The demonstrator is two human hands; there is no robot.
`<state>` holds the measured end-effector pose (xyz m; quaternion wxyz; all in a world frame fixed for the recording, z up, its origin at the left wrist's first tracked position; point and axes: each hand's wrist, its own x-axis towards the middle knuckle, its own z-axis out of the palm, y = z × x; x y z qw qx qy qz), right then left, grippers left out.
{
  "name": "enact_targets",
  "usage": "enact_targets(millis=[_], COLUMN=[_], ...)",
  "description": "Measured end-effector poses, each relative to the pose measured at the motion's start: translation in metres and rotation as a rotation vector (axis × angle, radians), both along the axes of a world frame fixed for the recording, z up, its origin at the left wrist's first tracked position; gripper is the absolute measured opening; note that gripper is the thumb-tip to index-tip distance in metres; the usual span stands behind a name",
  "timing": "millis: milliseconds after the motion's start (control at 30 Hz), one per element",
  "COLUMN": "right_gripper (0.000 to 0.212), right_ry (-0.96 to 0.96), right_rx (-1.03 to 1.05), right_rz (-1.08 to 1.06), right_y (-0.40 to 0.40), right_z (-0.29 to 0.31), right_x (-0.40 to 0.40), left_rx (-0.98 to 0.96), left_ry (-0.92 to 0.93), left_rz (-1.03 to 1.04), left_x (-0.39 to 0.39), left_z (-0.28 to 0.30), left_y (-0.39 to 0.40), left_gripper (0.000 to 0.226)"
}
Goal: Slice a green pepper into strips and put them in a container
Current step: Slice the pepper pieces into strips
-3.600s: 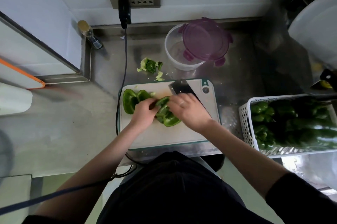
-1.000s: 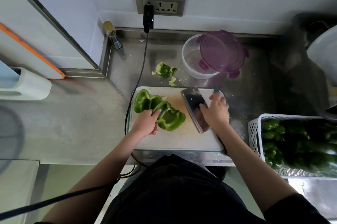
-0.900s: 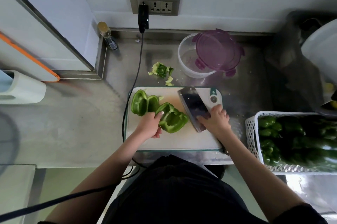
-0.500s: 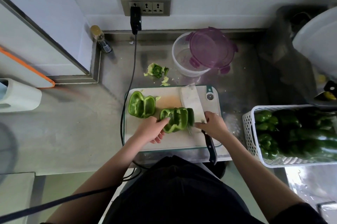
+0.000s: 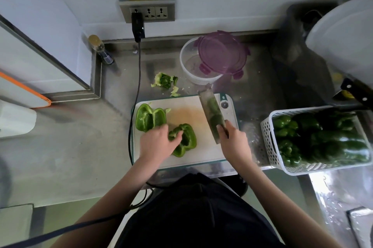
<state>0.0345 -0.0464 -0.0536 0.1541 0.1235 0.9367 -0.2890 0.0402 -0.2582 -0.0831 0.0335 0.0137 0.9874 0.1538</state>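
Two green pepper halves lie cut side up on the white cutting board (image 5: 201, 158). One half (image 5: 150, 119) sits at the board's left. My left hand (image 5: 157, 142) rests on the other half (image 5: 186, 139) in the middle, fingers curled over its left edge. My right hand (image 5: 234, 140) grips the handle of a cleaver (image 5: 212, 112), its blade tilted over the board's right side and reflecting green. Behind the board stands a clear round container (image 5: 191, 65), with its purple lid (image 5: 221, 52) resting half over the rim.
Pepper core and seed scraps (image 5: 164, 81) lie on the steel counter behind the board. A white basket (image 5: 270, 142) of green peppers stands at the right. A black cable (image 5: 137, 78) runs from the wall socket past the board's left edge. A small bottle (image 5: 101, 49) stands in the corner.
The cleaver has lifted away from the middle pepper half and swung to the board's right side. That half has turned under my left hand.
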Motion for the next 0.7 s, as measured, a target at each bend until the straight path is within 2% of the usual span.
enact_targets(millis=[33, 67, 200, 267, 533, 600, 700], right_gripper=[0.024, 0.023, 0.025, 0.023, 0.019, 0.022, 0.021], right_ry=[0.023, 0.043, 0.027, 0.01, 0.039, 0.02, -0.041], right_rx=[0.015, 0.03, -0.016, -0.052, -0.056, -0.04, -0.049], right_rz=[0.017, 0.028, -0.009, -0.04, -0.099, -0.095, -0.085], right_y=[-0.002, -0.004, -0.002, 0.001, -0.002, -0.007, -0.019], right_z=[0.001, 0.002, 0.0, 0.001, 0.011, 0.008, 0.002], right_x=[0.003, 0.006, 0.01, 0.012, 0.019, 0.019, 0.02], left_rx=[-0.021, -0.054, -0.172, -0.232, -0.445, -0.438, -0.356], left_ry=[0.1, 0.119, -0.128, -0.261, -0.236, -0.243, -0.327], left_rz=[-0.114, -0.208, -0.335, -0.395, -0.27, -0.207, -0.095], left_x=[0.001, 0.002, 0.006, 0.006, -0.017, -0.017, -0.018], left_z=[-0.005, -0.012, -0.028, -0.028, 0.005, 0.01, 0.012], left_y=[0.002, 0.004, 0.005, 0.008, 0.062, 0.07, 0.073], left_gripper=[0.057, 0.062, 0.105, 0.115, 0.088, 0.082, 0.091])
